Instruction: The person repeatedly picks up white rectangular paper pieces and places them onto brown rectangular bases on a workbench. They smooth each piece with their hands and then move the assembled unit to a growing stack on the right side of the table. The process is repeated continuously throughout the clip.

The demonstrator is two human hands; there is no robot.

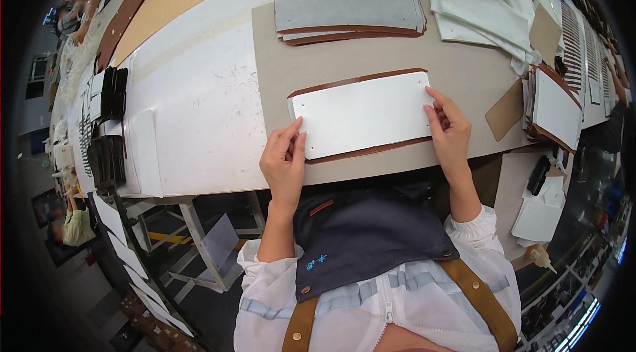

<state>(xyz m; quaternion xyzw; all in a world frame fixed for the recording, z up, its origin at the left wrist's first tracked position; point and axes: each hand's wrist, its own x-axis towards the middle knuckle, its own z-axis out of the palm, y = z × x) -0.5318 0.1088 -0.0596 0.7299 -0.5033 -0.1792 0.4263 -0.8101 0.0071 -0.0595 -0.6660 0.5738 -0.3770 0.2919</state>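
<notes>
Basically, white panel (364, 113) w/ small holes nr its corners is over a brown sheet (372, 151), at front part of grey mat (285, 74); can't tell if lifted. Person's L hand (283, 156) holds its L end, thumb & fingertips on edge; R hand (452, 127) grasps R end likewise. Beyond, apart: grey panel stack (348, 5) w/ brown sheets. Upper R: folded white material (480, 14). Far R: another panel stack (555, 110). Far L: black stacked pcs (109, 97).
</notes>
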